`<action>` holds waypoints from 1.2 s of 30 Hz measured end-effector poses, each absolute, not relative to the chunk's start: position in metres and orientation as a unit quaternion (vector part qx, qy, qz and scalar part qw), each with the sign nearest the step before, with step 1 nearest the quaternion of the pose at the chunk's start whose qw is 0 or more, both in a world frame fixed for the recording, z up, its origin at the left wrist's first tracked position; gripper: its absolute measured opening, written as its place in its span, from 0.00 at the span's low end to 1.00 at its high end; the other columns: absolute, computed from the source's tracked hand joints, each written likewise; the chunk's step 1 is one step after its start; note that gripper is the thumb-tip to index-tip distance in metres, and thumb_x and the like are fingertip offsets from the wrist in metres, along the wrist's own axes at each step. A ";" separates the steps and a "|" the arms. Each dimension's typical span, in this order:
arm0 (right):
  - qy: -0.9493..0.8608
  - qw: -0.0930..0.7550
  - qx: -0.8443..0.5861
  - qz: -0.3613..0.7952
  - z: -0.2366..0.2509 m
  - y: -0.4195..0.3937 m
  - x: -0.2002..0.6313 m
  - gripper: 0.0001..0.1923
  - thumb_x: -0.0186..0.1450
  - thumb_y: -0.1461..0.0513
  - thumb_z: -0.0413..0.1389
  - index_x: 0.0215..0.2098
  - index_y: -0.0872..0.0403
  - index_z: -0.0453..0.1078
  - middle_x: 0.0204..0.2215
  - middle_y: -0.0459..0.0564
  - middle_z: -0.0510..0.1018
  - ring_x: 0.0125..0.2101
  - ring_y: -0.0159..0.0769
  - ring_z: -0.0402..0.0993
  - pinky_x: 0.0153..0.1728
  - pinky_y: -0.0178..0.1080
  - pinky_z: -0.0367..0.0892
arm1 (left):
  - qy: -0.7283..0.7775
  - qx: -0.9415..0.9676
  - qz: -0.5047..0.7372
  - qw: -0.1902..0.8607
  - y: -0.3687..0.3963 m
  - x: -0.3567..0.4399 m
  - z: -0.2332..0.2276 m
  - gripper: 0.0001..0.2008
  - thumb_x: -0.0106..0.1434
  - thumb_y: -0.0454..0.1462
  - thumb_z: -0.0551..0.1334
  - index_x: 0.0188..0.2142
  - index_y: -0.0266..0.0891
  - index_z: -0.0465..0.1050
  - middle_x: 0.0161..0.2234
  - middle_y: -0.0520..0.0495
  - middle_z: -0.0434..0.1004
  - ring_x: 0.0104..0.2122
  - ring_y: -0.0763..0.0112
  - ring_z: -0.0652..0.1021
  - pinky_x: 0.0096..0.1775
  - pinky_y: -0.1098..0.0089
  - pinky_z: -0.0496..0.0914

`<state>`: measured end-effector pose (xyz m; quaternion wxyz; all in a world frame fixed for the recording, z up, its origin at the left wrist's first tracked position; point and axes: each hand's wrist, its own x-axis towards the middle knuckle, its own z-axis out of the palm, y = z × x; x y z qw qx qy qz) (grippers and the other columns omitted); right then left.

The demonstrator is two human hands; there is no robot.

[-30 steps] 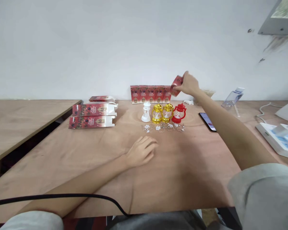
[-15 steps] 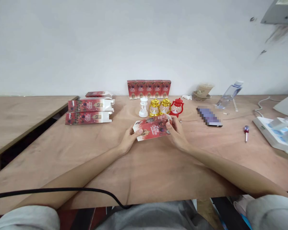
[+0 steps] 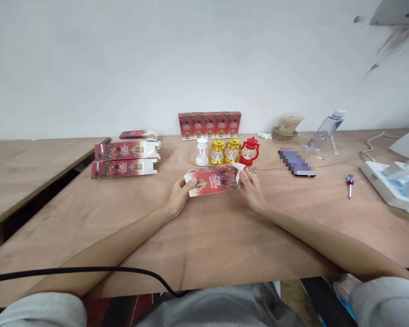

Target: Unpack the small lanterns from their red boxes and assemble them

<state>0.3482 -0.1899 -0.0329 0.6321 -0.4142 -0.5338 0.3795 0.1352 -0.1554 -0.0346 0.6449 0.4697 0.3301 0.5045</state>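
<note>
A red printed cardboard box [image 3: 215,180] lies sideways between my hands, above the wooden table. My left hand [image 3: 182,192] grips its left, white-edged end, thumb on the front face. At the other end, the thumb and fingers of my right hand [image 3: 251,187] hold the edge by a raised white flap. Just behind the box stand small toy lanterns: one white [image 3: 202,151], two gold, the left gold one [image 3: 217,152] beside the right gold one [image 3: 232,151], and one red [image 3: 249,151]. Fingers behind the box are hidden.
Several upright red boxes [image 3: 210,125] line the wall. Red boxes with white end flaps [image 3: 122,168] lie at left. To the right are a phone [image 3: 295,161], a cup [image 3: 289,125], a tilted bottle [image 3: 326,129], a screwdriver [image 3: 350,184] and a white power strip [image 3: 388,186]. A black cable [image 3: 122,269] crosses the front.
The box has shifted slightly left in view with both hands. At its right end a white flap now stands up more plainly, and my right fingers have moved to that edge.
</note>
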 end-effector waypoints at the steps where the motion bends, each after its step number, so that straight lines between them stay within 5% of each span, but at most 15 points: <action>1: -0.536 0.632 -0.410 0.381 -0.031 -0.191 0.348 0.23 0.60 0.43 0.52 0.21 0.52 0.62 0.21 0.42 0.64 0.24 0.29 0.61 0.29 0.34 0.63 | 0.336 0.473 0.508 0.637 -0.154 0.134 -0.035 0.29 0.47 0.50 0.70 0.44 0.34 0.73 0.38 0.43 0.80 0.41 0.57 0.79 0.45 0.61 0.73; 7: -0.495 0.632 -0.476 0.359 -0.029 -0.184 0.349 0.26 0.60 0.40 0.47 0.23 0.52 0.66 0.22 0.45 0.70 0.26 0.34 0.66 0.30 0.38 0.67 | 0.369 0.513 0.517 0.577 -0.151 0.129 -0.038 0.25 0.49 0.51 0.68 0.38 0.33 0.74 0.36 0.44 0.80 0.38 0.59 0.79 0.42 0.65 0.73; 13: -0.587 0.612 -0.471 0.243 -0.017 -0.179 0.363 0.18 0.64 0.53 0.49 0.52 0.44 0.64 0.49 0.48 0.72 0.45 0.38 0.71 0.45 0.45 0.68 | 0.352 0.435 0.541 0.628 -0.147 0.129 -0.036 0.28 0.45 0.53 0.69 0.38 0.35 0.72 0.35 0.45 0.80 0.40 0.57 0.79 0.42 0.62 0.74; 17: -0.714 0.527 -0.461 0.008 -0.014 -0.187 0.368 0.19 0.63 0.65 0.46 0.48 0.41 0.69 0.58 0.46 0.63 0.58 0.42 0.57 0.57 0.54 0.56 | 0.341 0.419 0.538 0.648 -0.146 0.128 -0.033 0.27 0.48 0.54 0.67 0.40 0.36 0.71 0.36 0.44 0.80 0.40 0.58 0.79 0.40 0.61 0.75; 22: -0.771 0.494 -0.389 -0.101 -0.011 -0.203 0.363 0.21 0.59 0.68 0.49 0.44 0.40 0.73 0.57 0.44 0.65 0.58 0.46 0.57 0.57 0.55 0.56 | 0.340 0.417 0.507 0.674 -0.142 0.121 -0.032 0.30 0.51 0.58 0.62 0.41 0.37 0.71 0.33 0.43 0.80 0.34 0.59 0.81 0.34 0.64 0.76; 29: -0.720 0.519 -0.460 -0.022 -0.001 -0.214 0.351 0.12 0.63 0.58 0.52 0.27 0.44 0.76 0.59 0.39 0.59 0.63 0.49 0.48 0.60 0.57 0.48 | 0.324 0.435 0.507 0.670 -0.142 0.121 -0.033 0.27 0.50 0.57 0.63 0.39 0.38 0.71 0.31 0.45 0.80 0.31 0.60 0.81 0.33 0.65 0.75; 36: -0.656 0.534 -0.513 0.151 -0.018 -0.194 0.353 0.11 0.57 0.49 0.59 0.26 0.45 0.77 0.59 0.43 0.61 0.63 0.47 0.47 0.61 0.58 0.42 | 0.290 0.474 0.559 0.615 -0.149 0.127 -0.041 0.26 0.48 0.53 0.68 0.40 0.38 0.70 0.35 0.47 0.79 0.39 0.60 0.79 0.41 0.65 0.73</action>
